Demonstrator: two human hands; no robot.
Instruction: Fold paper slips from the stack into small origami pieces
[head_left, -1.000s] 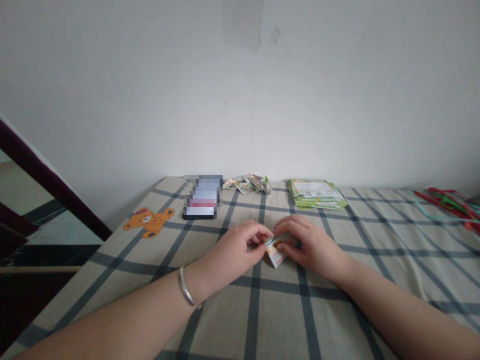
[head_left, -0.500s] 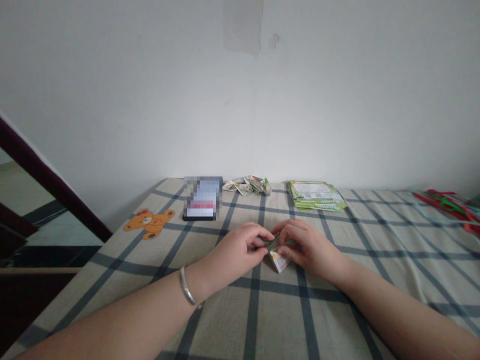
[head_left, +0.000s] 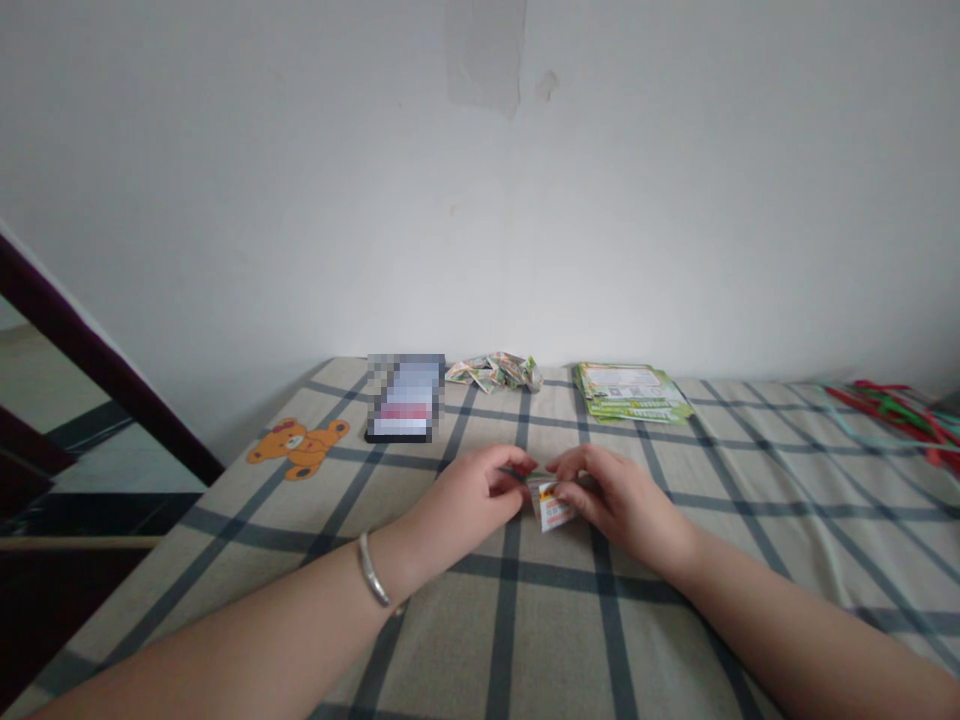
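A small folded piece of printed paper [head_left: 555,510], white with yellow and red print, is between my two hands above the checked tablecloth. My right hand [head_left: 619,500] pinches it, thumb on the near face and fingers curled behind. At the paper's left edge, my left hand [head_left: 476,500] has its thumb and bent fingers around the fold; part of the grip is hidden. A silver bangle [head_left: 373,572] circles my left wrist.
A phone [head_left: 405,400] with a blurred screen lies at the back left. Beside it are several folded paper pieces [head_left: 495,372]. Green printed leaflets [head_left: 634,392] are stacked at the back right. Red and green cords [head_left: 907,415] lie far right. A wall [head_left: 510,230] rises behind the table.
The folded paper has turned so its printed face looks more toward me. My right fingers have shifted along it, and my left fingertips have drawn back slightly to the left.
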